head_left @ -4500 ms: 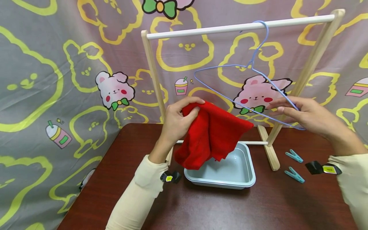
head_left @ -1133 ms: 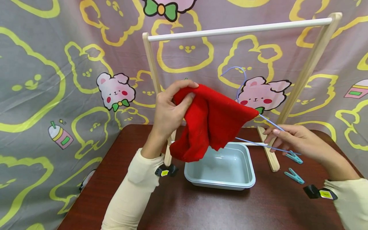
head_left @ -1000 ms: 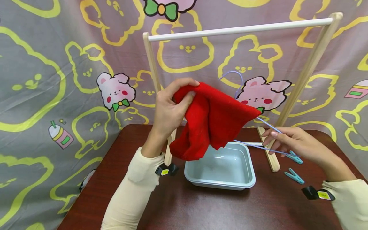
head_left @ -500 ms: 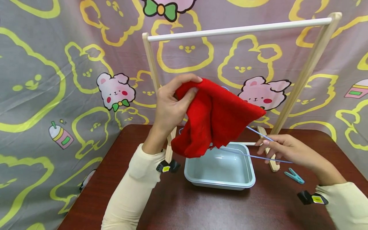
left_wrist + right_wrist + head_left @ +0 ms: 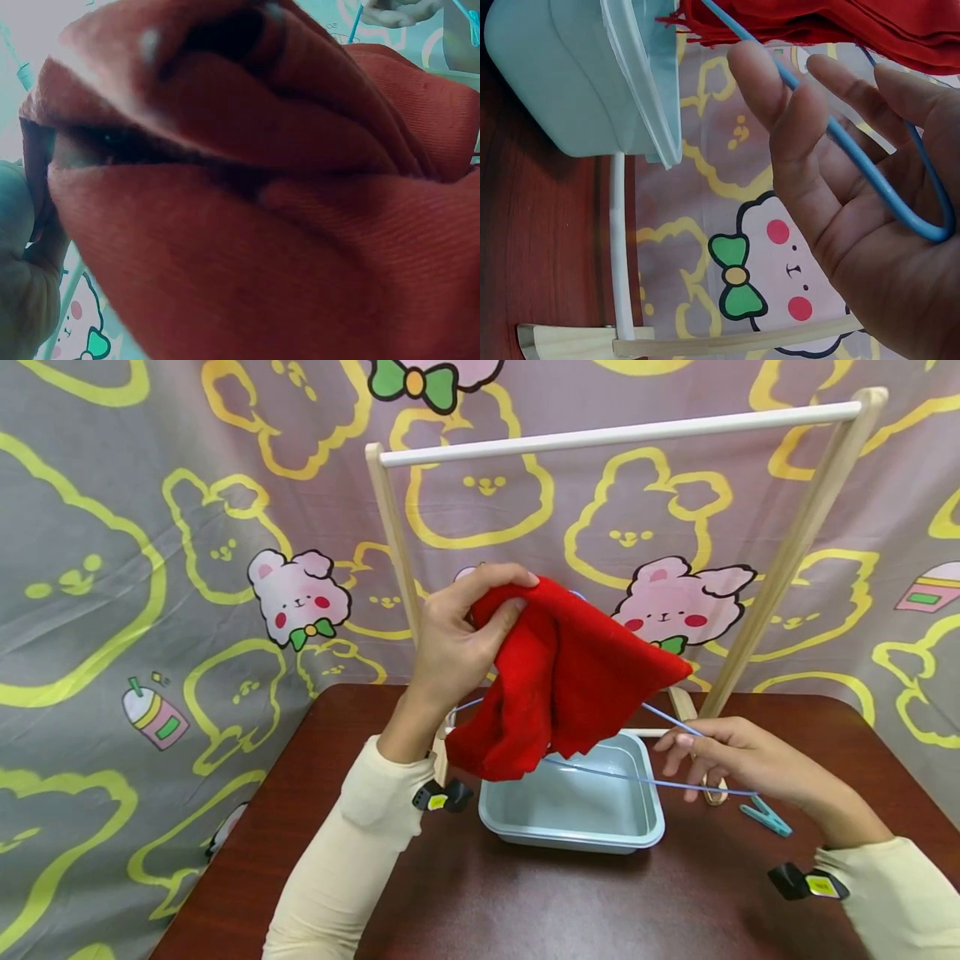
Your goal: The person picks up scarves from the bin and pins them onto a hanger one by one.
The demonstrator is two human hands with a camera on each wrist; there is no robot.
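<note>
1. Landmark: the light blue basin. All positions are given from it; its near side faces the person.
2. Red cloth: raised above the basin, over its rear left portion. The cloth hangs in folds, one corner pointing right, with a fringed lower edge. Contact between fringe and basin cannot be determined.
3. Left hand: above the rear left of the basin. Thumb and fingers pinch the upper edge of the cloth, closed down to the thickness of the fabric.
4. Right hand: right of the basin, apart from its rim. Fingers are partly curled, with gaps between them; the end of the blue hanger is held between thumb and fingers.
5. Hanger position: the wire extends from the right hand over the basin and passes behind the cloth. Its lower bar crosses above the basin opening; the cloth conceals most of the middle section.
6. Rack: wooden posts with white rods, standing behind the basin. The lower rod runs just behind the rear rim.
7. Teal clothespin: on the dark red-brown table, right of the basin, below the right hand in the head view.
8. Patterned curtain: behind and left of the basin.
</note>
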